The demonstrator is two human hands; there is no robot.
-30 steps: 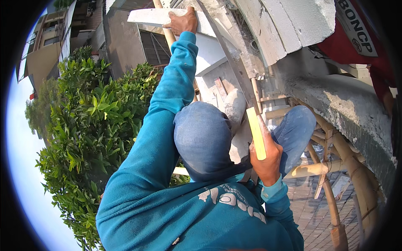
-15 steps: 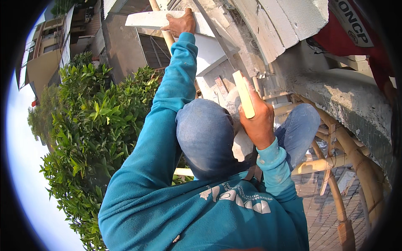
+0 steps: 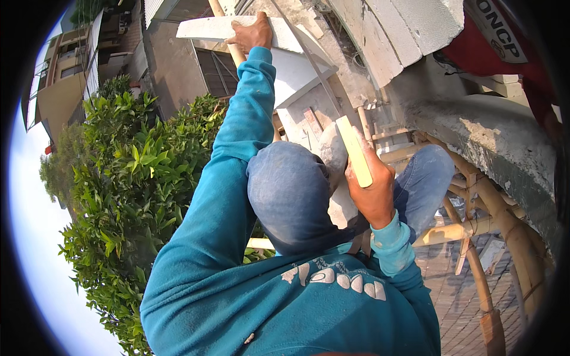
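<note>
A long white lightweight concrete block (image 3: 199, 28) lies at the top of the view, over another white block (image 3: 297, 76). With its thumb and fingers spread across the upper one, my left hand (image 3: 252, 33) holds it down. My right hand (image 3: 374, 184) is wrapped round the pale yellow handle (image 3: 355, 151) of a hand saw. From that handle the thin saw blade (image 3: 309, 59) runs up and left beside the right end of the held block. Whether its teeth touch the block I cannot tell.
My denim-covered knees (image 3: 288, 196) are between my arms. Bamboo scaffold poles (image 3: 504, 219) stand on the right, above a tiled surface (image 3: 451, 308). A rough concrete ledge (image 3: 475, 136) and more white blocks (image 3: 404, 35) are at upper right. A leafy tree (image 3: 136, 178) fills the left.
My right hand and the saw have moved down and slightly right, back toward my body. My left hand stays on the block, shifted slightly left.
</note>
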